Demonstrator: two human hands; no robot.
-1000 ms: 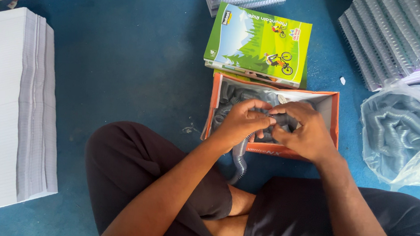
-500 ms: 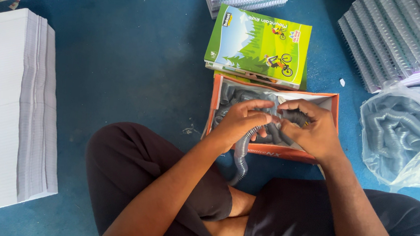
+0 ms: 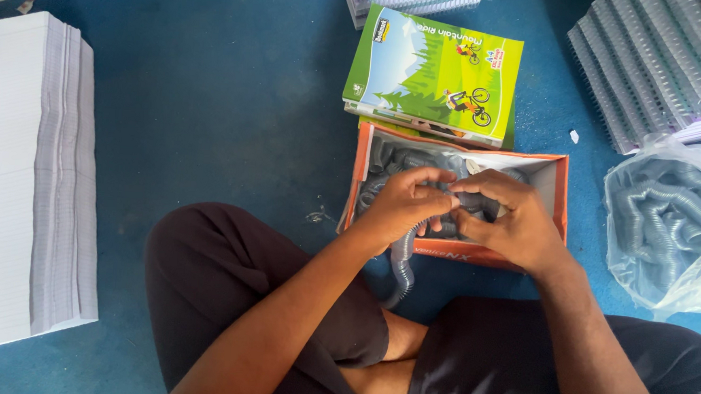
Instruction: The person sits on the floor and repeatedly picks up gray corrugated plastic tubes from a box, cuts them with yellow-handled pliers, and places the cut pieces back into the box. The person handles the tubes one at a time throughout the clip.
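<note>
- Head view: left hand [image 3: 405, 204] and right hand [image 3: 509, 223] pinch together on a grey plastic coil [image 3: 402, 261] over the orange box [image 3: 554, 185]; the coil's tail hangs past the box's near edge.
- The coil looks light, springy and snag-prone; best held near its end.
- Books [image 3: 435, 72] crowd the box's far edge, a bag [image 3: 673, 233] sits to its right; the blue floor [image 3: 210, 107] to the left is open.

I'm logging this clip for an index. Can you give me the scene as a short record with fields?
setting: person seated cross-legged on blue floor
left hand: pinching a grey coil over the orange box
right hand: pinching the same coil, fingertips meeting the left
behind box: green notebook
right side: clear bag of coils
left side: white paper stack
</note>
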